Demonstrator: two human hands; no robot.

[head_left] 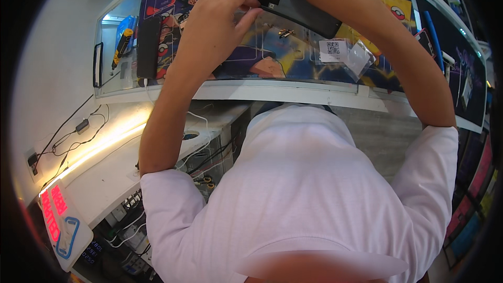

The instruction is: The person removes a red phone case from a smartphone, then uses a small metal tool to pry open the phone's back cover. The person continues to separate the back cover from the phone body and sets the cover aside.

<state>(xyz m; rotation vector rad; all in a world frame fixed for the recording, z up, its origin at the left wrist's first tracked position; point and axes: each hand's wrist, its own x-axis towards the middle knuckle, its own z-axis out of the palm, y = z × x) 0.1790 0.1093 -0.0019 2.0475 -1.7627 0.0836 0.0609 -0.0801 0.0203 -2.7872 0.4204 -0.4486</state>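
A dark phone [291, 8] is laid on a printed mat [238, 55] between 12 and 1 o'clock of the view, tilted so that one end is pointed toward 4 o'clock. Camera lenses are seen near its 11 o'clock end. The phone's lower-left edge is met by the left hand [222, 13], whose thumb and index fingertip are brought almost together there; whether the edge is actually gripped cannot be told. The phone is partly covered by the right forearm [377, 26], which is angled in from 4 o'clock. The right hand is cut off by the upper rim of the view, so the state of its grip cannot be told.

Just beside the phone, at 6 o'clock from it, small gold-coloured parts [285, 33] are scattered. Farther off, between 4 and 5 o'clock, a white coded label [334, 51] and a clear plastic bag [359, 58] are placed together. At 8 o'clock from the left hand, a dark flat slab [149, 47] is set lengthwise, with a white cable [145, 83] at its 6 o'clock end. To its 9 o'clock, a yellow-and-black tool [123, 47] is rested on the white-edged surface [293, 93], near a blue packet [124, 25].
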